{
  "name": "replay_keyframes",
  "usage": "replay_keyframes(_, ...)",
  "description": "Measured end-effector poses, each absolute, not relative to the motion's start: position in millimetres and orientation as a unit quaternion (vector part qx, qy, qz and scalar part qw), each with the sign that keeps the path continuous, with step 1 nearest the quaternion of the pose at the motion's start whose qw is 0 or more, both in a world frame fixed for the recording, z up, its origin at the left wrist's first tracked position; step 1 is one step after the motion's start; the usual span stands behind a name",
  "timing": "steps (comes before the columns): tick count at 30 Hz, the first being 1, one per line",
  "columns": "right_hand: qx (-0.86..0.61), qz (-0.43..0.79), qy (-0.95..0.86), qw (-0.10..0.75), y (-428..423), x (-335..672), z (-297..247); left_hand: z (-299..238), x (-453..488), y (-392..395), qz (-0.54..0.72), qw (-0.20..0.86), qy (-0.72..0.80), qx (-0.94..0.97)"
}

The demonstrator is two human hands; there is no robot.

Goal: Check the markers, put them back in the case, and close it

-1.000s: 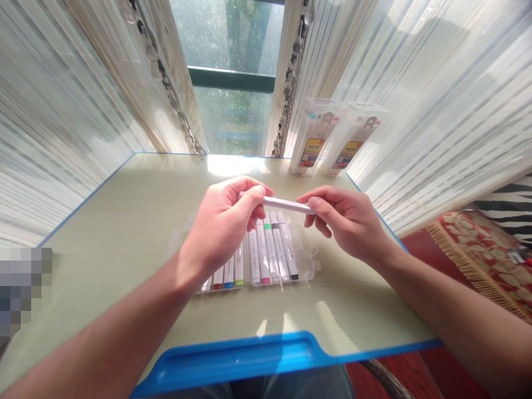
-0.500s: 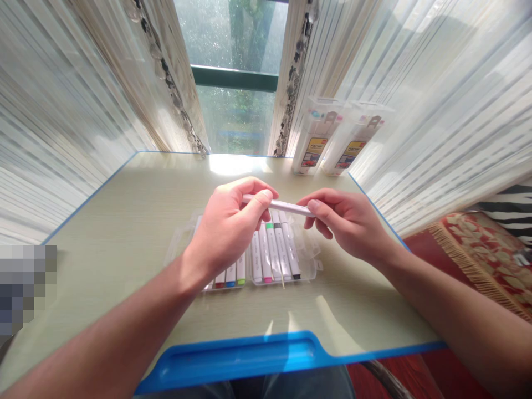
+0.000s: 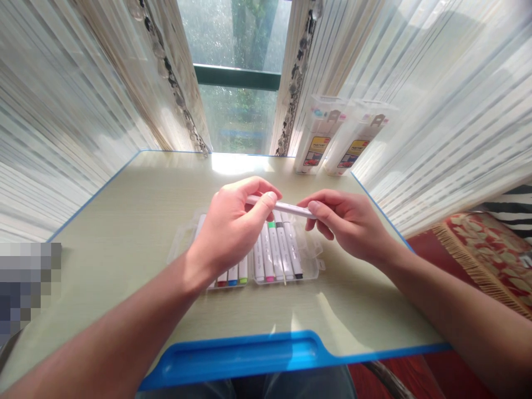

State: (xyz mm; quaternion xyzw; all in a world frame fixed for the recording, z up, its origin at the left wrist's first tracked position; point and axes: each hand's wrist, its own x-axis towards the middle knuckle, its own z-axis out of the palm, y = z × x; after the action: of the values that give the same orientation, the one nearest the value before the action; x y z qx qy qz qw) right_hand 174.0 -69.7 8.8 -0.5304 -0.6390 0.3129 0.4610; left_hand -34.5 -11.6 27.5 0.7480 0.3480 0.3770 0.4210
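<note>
Both hands hold one white marker (image 3: 288, 208) level above an open clear plastic case (image 3: 311, 266) of markers. My left hand (image 3: 233, 227) pinches the marker's left end between thumb and fingers. My right hand (image 3: 349, 221) pinches its right end, fingers curled. In the case lie several white markers (image 3: 277, 252) with coloured caps, among them red, blue, green, pink and black. My left hand hides part of the case's left half.
The case lies on a pale wooden desk (image 3: 124, 221) with a blue rim and a blue tray groove (image 3: 236, 357) at the near edge. Two upright marker packs (image 3: 332, 141) stand at the back right. Sheer curtains flank a window. A patterned rug (image 3: 477, 255) lies to the right.
Hands and marker have kept their pose; the camera view has shifted slightly, so everything sits a little further right in the picture.
</note>
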Motion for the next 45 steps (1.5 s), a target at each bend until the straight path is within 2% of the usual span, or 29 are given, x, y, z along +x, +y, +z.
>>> replay_keyframes(45,-0.52,0.307,-0.629,0.49,-69.3,174.7,7.4,26.5,-34.2,-11.5,0.318,0.461,0.348,0.752)
